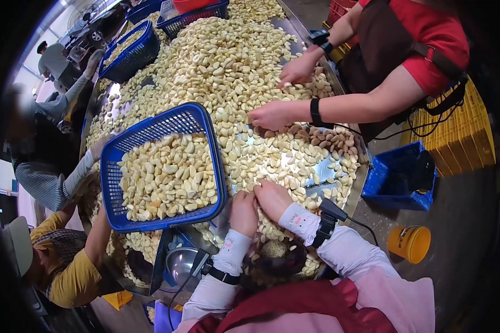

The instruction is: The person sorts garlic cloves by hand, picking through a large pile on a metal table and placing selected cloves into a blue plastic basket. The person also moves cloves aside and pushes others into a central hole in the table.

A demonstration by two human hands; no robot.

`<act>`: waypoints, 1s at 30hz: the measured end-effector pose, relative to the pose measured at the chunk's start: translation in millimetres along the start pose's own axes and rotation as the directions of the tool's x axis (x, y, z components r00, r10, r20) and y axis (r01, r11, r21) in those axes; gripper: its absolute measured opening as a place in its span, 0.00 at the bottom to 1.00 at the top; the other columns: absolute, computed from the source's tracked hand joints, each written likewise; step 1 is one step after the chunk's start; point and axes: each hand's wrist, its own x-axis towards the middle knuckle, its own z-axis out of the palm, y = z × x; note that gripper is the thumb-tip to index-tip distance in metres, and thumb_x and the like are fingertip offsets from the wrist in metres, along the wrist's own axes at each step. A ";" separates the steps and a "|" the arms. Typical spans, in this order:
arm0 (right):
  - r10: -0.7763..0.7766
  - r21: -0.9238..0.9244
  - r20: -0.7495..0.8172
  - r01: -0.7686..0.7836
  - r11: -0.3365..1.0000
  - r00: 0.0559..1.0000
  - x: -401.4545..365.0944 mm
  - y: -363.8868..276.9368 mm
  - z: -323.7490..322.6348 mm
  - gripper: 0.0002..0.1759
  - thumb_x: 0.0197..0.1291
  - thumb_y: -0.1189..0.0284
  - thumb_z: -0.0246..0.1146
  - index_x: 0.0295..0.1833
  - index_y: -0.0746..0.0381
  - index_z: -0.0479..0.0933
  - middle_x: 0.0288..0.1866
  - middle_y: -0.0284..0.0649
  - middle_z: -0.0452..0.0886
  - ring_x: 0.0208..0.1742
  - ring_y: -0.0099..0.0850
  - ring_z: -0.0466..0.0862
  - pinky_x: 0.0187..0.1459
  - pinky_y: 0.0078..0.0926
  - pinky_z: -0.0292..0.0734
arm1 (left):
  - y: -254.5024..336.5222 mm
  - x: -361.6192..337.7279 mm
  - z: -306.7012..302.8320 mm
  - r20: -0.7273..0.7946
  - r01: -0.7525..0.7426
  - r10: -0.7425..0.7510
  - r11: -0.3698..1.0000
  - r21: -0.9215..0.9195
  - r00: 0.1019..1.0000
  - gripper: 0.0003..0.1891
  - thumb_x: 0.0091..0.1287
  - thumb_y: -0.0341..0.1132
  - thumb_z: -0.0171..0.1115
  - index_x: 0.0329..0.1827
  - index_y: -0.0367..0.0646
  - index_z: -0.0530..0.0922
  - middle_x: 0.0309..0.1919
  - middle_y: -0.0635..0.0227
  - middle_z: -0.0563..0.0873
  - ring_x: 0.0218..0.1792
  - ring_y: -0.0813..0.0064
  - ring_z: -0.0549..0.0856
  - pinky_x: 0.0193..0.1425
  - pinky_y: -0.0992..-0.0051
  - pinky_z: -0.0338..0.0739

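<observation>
Pale, smooth pieces that look like peeled garlic cloves (214, 61) cover the metal worktable (319, 169). My left hand (244, 213) is closed at the near edge of the heap, just right of a blue basket. Beside it, almost touching, my right hand (273, 200) bends its fingers down among the cloves. The fingertips of both hands are hidden, so I cannot see what they hold. The blue basket (221, 183) is tilted and filled with the same cloves. Brownish cloves (338, 140) lie in a band at the table's right side.
Across to the right, another person's hands (272, 115) work in the heap. More people stand along the left side; one person's arm (98, 236) reaches to the basket. A metal bowl (181, 263), a blue bin (391, 194) and a yellow bucket (419, 244) are nearby.
</observation>
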 end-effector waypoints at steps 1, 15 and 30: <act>0.058 0.191 -0.007 -0.056 0.980 0.998 -3.5 0.7 -4.4 0.05 0.55 0.74 0.62 0.35 0.63 0.81 0.33 0.46 0.79 0.40 0.42 0.84 0.42 0.38 0.80 | 9.4 -3.6 -9.4 -0.038 0.202 -0.220 0.941 -0.271 0.975 0.09 0.68 0.26 0.56 0.49 0.38 0.80 0.38 0.59 0.81 0.37 0.63 0.83 0.40 0.67 0.80; 0.129 0.389 0.251 -0.222 0.894 0.959 -93.0 1.5 -80.3 0.12 0.63 0.70 0.57 0.32 0.68 0.75 0.30 0.55 0.79 0.35 0.55 0.81 0.38 0.48 0.76 | 61.9 -43.5 -43.2 0.022 -0.036 0.056 0.860 -0.510 0.998 0.11 0.66 0.28 0.64 0.50 0.38 0.83 0.31 0.59 0.85 0.33 0.58 0.85 0.35 0.68 0.80; 0.373 -0.345 -0.342 -0.484 0.804 0.863 -139.0 99.7 -187.5 0.12 0.48 0.78 0.64 0.38 0.55 0.87 0.35 0.39 0.80 0.44 0.40 0.79 0.42 0.36 0.78 | 11.0 -6.7 -47.3 0.243 0.135 -0.114 0.988 -0.070 0.963 0.05 0.62 0.32 0.63 0.34 0.38 0.82 0.32 0.58 0.82 0.34 0.56 0.86 0.35 0.59 0.79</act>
